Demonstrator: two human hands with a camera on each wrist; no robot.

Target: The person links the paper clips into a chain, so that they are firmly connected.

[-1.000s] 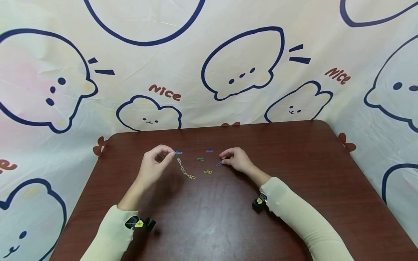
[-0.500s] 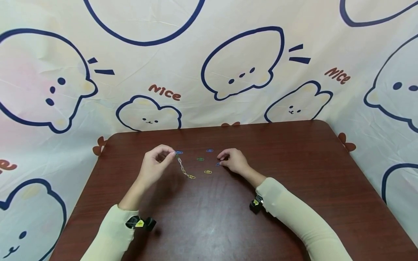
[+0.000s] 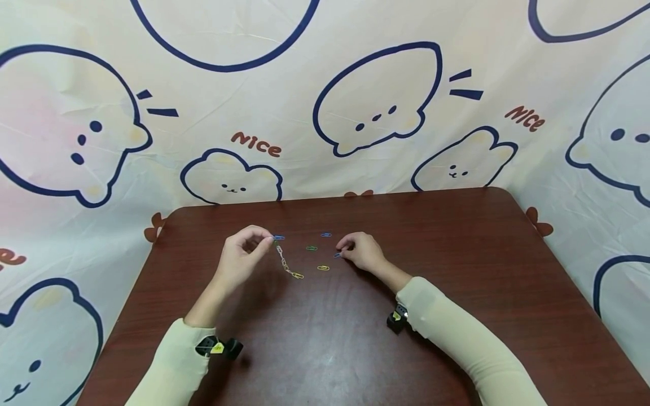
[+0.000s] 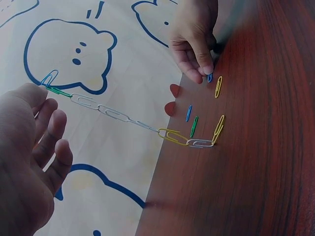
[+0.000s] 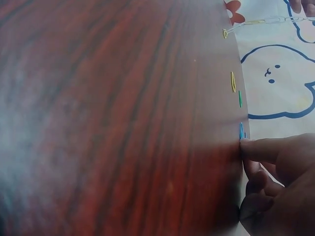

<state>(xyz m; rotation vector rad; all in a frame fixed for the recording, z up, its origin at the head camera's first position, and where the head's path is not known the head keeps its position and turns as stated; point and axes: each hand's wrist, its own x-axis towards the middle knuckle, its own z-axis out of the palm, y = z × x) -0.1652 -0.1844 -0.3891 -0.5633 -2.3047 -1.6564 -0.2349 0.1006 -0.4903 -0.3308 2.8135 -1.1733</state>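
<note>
At the left of the table (image 3: 325, 332), my left hand (image 3: 245, 248) pinches a blue paper clip (image 4: 49, 77) between thumb and finger. From it a chain of linked clips slants down: a green clip (image 4: 60, 92), then several whitish and yellow ones, the lowest a yellow clip (image 4: 218, 130) at the tabletop. To the right, my right hand (image 3: 364, 250) has its thumb tip on another blue paper clip (image 3: 337, 255), which sticks out partly from under it. The index fingertip is apart from the thumb, and the other fingers are bent.
Between the hands lie a loose blue clip (image 3: 326, 234), a green clip (image 3: 312, 248) and a yellow clip (image 3: 323, 268). Behind the table's far edge hangs a pale cloth (image 3: 376, 101) with cartoon drawings. Small dark cameras (image 3: 218, 346) sit on both wrists.
My right hand has shifted slightly left, and the blue clip at its thumb has moved left with it. My left hand and the chain stay nearly still.
</note>
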